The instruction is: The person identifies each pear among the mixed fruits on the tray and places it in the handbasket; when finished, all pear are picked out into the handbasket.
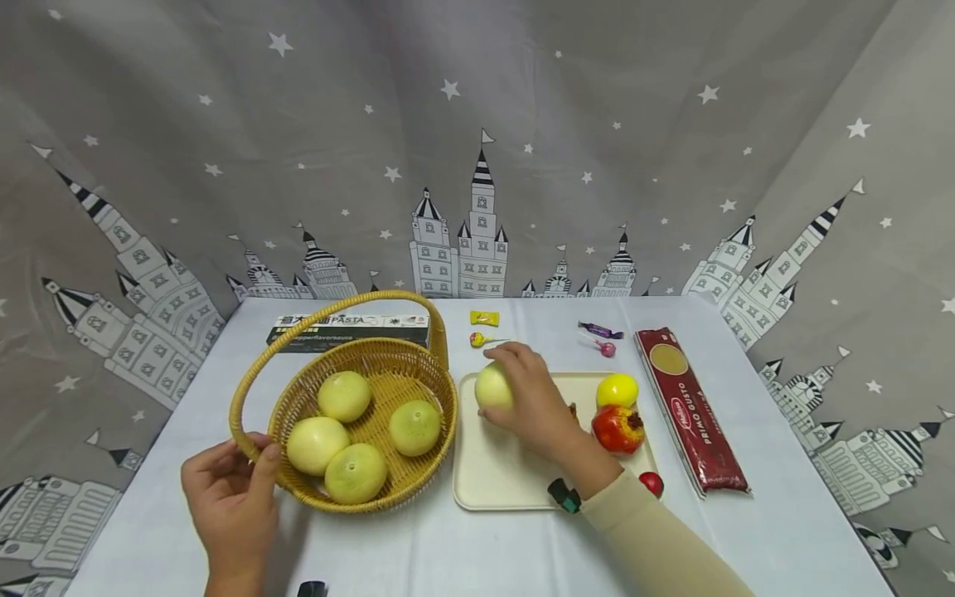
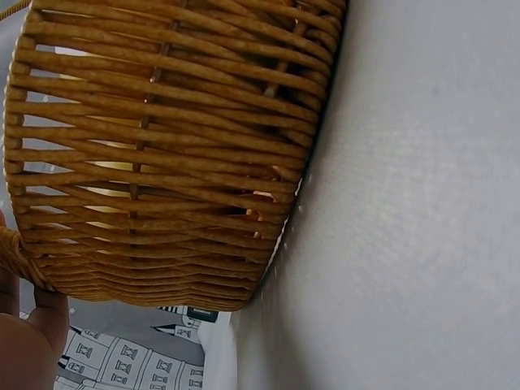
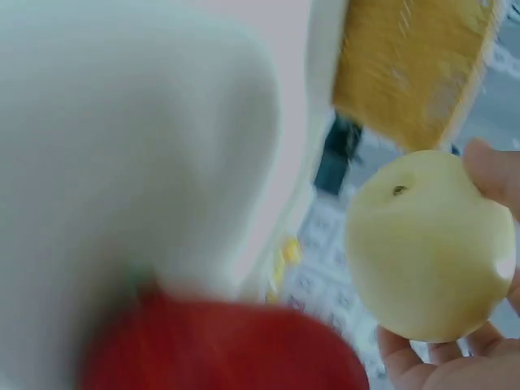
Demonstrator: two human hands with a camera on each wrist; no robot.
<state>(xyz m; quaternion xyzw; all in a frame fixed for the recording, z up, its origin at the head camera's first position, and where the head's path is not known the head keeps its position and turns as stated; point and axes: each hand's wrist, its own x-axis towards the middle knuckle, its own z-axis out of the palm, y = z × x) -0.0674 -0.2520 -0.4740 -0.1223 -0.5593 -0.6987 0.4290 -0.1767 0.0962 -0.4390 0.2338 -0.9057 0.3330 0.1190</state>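
A wicker basket (image 1: 403,377) with a tall arched handle stands on the table, holding several pale yellow-green round fruits (image 1: 345,396). At the base of its handle, my left hand (image 1: 231,489) pinches the wicker with thumb and fingers. The left wrist view shows the woven side of the basket (image 2: 162,154), with fingertips at the handle's foot. My right hand (image 1: 533,406) grips another pale round fruit (image 3: 431,252), its stem hollow showing in the right wrist view. In the head view that fruit overlaps the left part of a cream tray (image 1: 500,489).
The tray's right side carries a yellow lemon (image 1: 617,390) and a red pomegranate (image 1: 618,429); a small red fruit (image 1: 652,484) lies at its edge. A red pasta packet (image 1: 694,414) is farther right. Behind are a pasta box (image 1: 395,330), two lollipops (image 1: 608,349) and wrapped candies (image 1: 485,317).
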